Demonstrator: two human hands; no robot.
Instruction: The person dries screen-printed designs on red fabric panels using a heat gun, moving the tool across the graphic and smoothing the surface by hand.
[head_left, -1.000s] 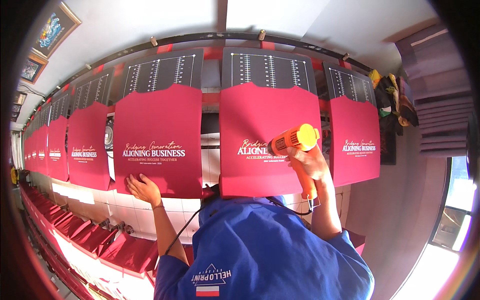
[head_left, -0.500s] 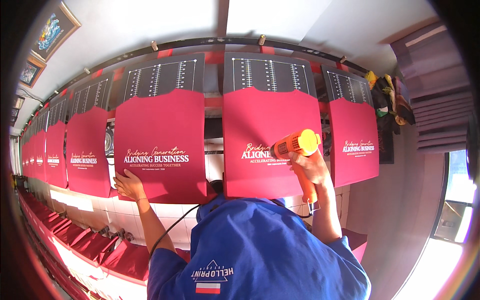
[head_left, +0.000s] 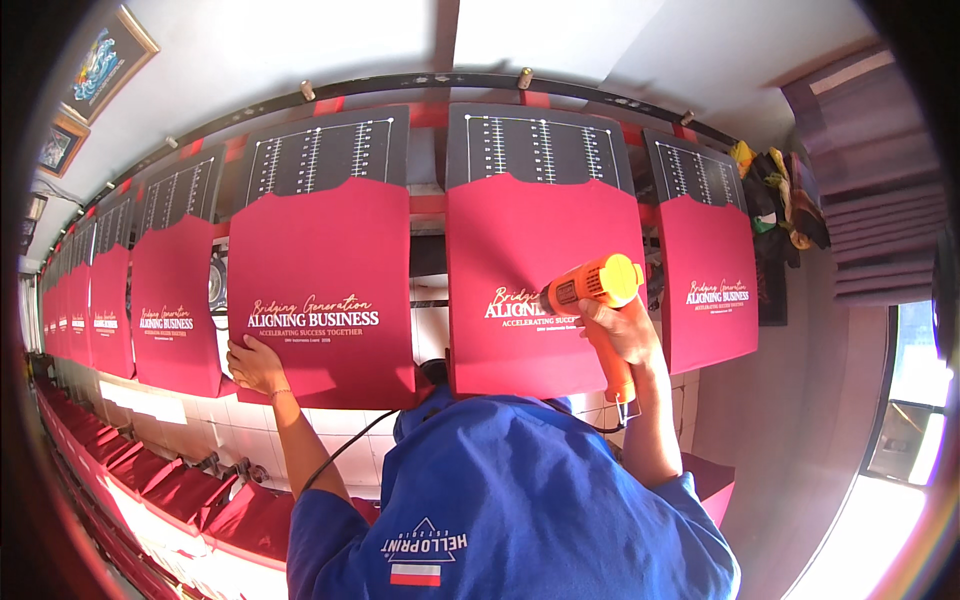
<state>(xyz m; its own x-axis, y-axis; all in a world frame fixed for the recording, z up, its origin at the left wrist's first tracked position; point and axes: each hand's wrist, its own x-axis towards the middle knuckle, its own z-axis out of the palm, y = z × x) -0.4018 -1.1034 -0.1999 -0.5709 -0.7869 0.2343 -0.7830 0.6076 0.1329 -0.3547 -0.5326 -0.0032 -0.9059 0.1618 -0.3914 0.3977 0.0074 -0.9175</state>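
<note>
My right hand [head_left: 625, 332] is wrapped round the handle of an orange heat gun [head_left: 590, 285]. Its dark nozzle points left, over the light printed lettering [head_left: 518, 308] on a dark red shirt [head_left: 540, 235], and the gun hides part of that print. To the left, a second red shirt [head_left: 320, 240] with the same white and gold print is stretched over a black board [head_left: 325, 148]. On its lower left edge lies my left hand [head_left: 258, 368], fingers spread against the cloth and holding nothing.
More red shirts on boards run off to the left [head_left: 175, 265], and one stands at the right [head_left: 708, 240]. A dark rail [head_left: 420, 82] passes behind them. Black cables [head_left: 350, 440] trail near my arms. Another row of red shirts [head_left: 170, 490] is at lower left.
The heat gun has shifted very slightly within my right hand's hold over the same print. My left hand stays at the shirt's edge, nearly still.
</note>
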